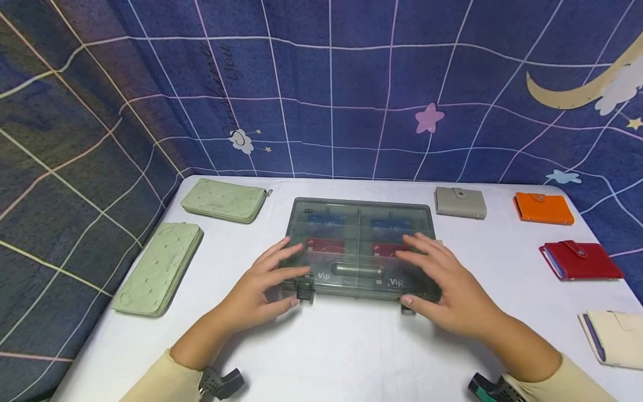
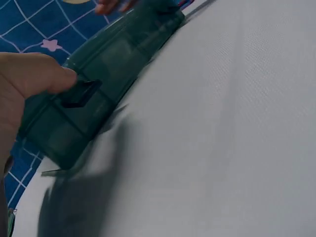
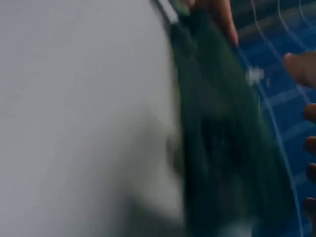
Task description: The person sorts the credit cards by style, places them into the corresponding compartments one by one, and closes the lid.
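Observation:
A see-through dark grey-green plastic case point(image 1: 359, 223) with a lid and two front latches lies on the white table, with blue and red cards showing inside. My left hand point(image 1: 261, 287) is at its front left corner, fingers spread over the lid, thumb tip beside the left latch point(image 1: 305, 290). In the left wrist view that thumb point(image 2: 57, 74) overlaps the latch's edge. My right hand point(image 1: 454, 290) spreads its fingers over the right side of the lid, its thumb close to the right latch point(image 1: 408, 307). The right wrist view is blurred, showing the case point(image 3: 222, 123) and fingertips apart from it.
Two pale green wallets point(image 1: 224, 200) point(image 1: 157, 268) lie at the left. Along the right are small card holders: grey point(image 1: 460, 202), orange point(image 1: 543, 209), red point(image 1: 585, 261) and cream point(image 1: 615, 338). A blue patterned curtain point(image 1: 361, 84) hangs behind the white table point(image 1: 346, 357).

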Available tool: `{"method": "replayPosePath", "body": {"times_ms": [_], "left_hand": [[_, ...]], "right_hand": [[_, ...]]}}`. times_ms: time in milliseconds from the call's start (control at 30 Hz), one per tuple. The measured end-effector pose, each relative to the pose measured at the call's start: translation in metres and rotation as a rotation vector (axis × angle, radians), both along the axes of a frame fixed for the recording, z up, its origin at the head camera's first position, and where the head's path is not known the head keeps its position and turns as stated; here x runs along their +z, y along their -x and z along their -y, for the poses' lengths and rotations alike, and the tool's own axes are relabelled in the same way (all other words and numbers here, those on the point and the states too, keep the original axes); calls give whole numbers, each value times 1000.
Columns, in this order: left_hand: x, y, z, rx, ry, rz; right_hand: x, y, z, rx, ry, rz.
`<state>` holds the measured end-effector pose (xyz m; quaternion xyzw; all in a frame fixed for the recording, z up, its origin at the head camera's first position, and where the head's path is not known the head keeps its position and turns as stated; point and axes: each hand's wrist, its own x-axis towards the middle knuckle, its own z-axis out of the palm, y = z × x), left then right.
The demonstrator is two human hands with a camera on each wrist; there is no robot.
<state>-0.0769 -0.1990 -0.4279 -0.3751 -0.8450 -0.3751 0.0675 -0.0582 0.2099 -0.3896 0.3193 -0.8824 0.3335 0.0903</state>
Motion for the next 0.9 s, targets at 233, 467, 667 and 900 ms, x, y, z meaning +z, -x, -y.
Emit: {"method": "replayPosePath", "body": {"times_ms": [233, 467, 667, 900], "left_hand": [[-6, 3, 0, -40, 66, -1], [-12, 4, 1, -28, 60, -18], [-12, 4, 0, -29, 69, -21], [-13, 5, -2, -11, -2, 22]], "right_hand": [[7, 8, 86, 103, -203, 4], [-1, 21, 142, 61, -414, 56], [-4, 24, 155, -23, -461, 32], [-8, 25, 156, -66, -417, 18]]}}
